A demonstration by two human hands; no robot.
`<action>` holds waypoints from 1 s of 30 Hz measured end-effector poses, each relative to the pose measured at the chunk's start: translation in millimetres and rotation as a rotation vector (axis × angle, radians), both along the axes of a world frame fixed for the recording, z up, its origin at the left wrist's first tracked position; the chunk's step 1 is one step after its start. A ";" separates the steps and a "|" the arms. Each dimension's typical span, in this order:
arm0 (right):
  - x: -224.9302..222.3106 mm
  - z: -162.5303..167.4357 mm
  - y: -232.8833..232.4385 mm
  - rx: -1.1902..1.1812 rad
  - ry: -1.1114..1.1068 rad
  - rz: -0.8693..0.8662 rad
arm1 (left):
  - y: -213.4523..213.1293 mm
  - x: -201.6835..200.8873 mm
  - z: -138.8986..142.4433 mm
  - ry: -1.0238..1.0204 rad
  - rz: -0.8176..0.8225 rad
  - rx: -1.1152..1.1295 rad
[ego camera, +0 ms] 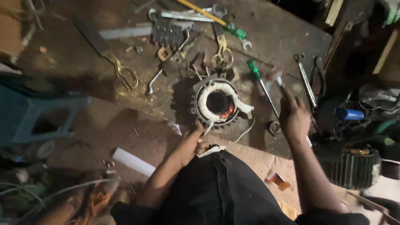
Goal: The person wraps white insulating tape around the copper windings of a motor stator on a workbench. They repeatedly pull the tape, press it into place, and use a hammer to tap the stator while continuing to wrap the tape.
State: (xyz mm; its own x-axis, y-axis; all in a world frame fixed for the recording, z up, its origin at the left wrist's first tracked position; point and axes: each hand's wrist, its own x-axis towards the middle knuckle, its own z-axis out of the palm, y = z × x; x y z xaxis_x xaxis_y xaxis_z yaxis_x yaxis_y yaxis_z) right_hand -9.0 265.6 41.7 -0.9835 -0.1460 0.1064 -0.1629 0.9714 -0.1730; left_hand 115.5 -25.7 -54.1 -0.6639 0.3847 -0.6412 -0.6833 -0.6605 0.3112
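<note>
Where the dark plank begins: left hand (192, 143) pinching a white strip (209, 127) at the one motor stator (217, 103); right hand (293, 116) fingers apart, empty, beside one green-handled screwdriver (261, 85); beyond, two scissors (223, 53), several spanners (305, 79).

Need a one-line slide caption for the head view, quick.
Left hand at a wound motor stator on the workbench; right hand reaches past a green-handled screwdriver.

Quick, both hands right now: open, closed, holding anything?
Left hand: closed at the edge of the motor stator, pinching a white strip.
Right hand: open, empty, reaching toward the green-handled screwdriver.
</note>
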 end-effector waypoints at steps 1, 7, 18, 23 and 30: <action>3.0 -12.4 5.7 0.012 0.037 -0.012 | 0.1 -1.2 2.6 0.013 0.028 -0.017; 20.6 -27.9 27.8 -0.036 -0.036 -0.164 | 8.2 -15.6 24.3 0.315 0.187 -0.998; 15.0 -3.4 40.6 -0.065 -0.030 -0.114 | -46.2 -69.7 72.4 0.883 -0.044 -1.323; 29.4 2.0 26.9 -0.135 0.315 0.058 | -27.2 -41.9 89.2 0.600 -0.017 -1.579; 89.7 -8.9 -48.0 -1.211 -1.041 -0.046 | 42.1 35.6 140.6 0.779 -0.316 -1.247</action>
State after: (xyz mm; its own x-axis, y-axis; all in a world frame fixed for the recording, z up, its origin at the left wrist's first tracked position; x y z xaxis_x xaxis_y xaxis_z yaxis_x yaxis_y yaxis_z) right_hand 80.7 217.6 32.8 -0.6991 -0.4476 -0.5576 0.5377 0.1849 -0.8226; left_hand 151.1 16.4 86.5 -0.9796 0.0618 -0.1914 -0.1463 0.4339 0.8890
